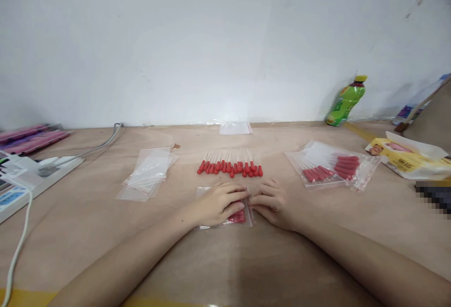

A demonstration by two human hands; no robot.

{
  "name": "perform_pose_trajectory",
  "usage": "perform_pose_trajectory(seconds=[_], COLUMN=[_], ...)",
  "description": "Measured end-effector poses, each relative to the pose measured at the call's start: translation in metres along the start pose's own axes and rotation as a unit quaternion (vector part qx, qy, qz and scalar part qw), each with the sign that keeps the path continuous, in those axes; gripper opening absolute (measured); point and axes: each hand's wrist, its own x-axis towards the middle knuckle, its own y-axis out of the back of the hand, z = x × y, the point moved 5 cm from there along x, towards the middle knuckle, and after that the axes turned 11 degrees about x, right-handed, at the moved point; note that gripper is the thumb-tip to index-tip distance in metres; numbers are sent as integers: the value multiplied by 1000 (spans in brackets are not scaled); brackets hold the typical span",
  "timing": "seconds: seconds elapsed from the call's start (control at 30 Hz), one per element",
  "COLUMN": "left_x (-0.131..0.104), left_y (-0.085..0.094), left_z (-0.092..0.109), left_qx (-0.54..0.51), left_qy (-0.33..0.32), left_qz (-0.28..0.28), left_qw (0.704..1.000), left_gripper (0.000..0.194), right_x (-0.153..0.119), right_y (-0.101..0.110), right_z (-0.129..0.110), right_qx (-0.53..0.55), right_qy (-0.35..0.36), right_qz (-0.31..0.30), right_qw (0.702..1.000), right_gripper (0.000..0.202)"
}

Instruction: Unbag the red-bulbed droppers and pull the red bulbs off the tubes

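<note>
Foreground: a bare left forearm (141, 257) and right forearm (369, 260) slant inward over the table (197, 269), converging on a clear bag (251, 217). The left hand (218, 206) lies palm down across this bag; its fingers are slightly bent, with a small gap between thumb and forefinger, and red ends (237, 217) show through the film just beside the thumb. The right hand (276, 203) faces it, fingers curled, tips at the bag's red-lined mouth; from where one stands, it cannot be told whether either set pinches the film or merely rests upon it. Beyond the fingers, near the bag, is a row of red-ended droppers (229, 167), clear stems turned toward the wall (225, 39). Well apart to the left of the left fingers, flat bags (151, 166) overlap in a small stack; well apart to the right of the right fingers lie filled bags (329, 181). The step in hand appears to be work on the mouth closure. Good practice, as judged here: the left fingers steady the film behind the closure, red ends clear of the grooves, while the right fingers press evenly along the whole line. Uneven pressure could leave a gap.
</note>
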Motion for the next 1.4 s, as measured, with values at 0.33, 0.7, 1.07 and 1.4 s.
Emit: perform_pose_trajectory(seconds=[0.33, 0.7, 1.07, 1.4], left_x=[9, 9, 13, 0], left_y=[2, 0, 2, 6], left_z=[0, 0, 10, 0], left_qx=[-23, -38, 147, 49], left_qy=[-34, -16, -68, -59], left_qz=[73, 69, 30, 128], left_qw=[996, 997, 986, 989], left_gripper=[22, 19, 16, 27], right_x=[-1, 2, 8, 8], right_y=[0, -4, -6, -10], right_z=[-8, -3, -11, -9], right_qx=[-50, -33, -82, -93], right_qy=[66, 30, 59, 71], right_qz=[33, 11, -15, -58], right_qw=[996, 999, 995, 991], right_gripper=[12, 12, 22, 21])
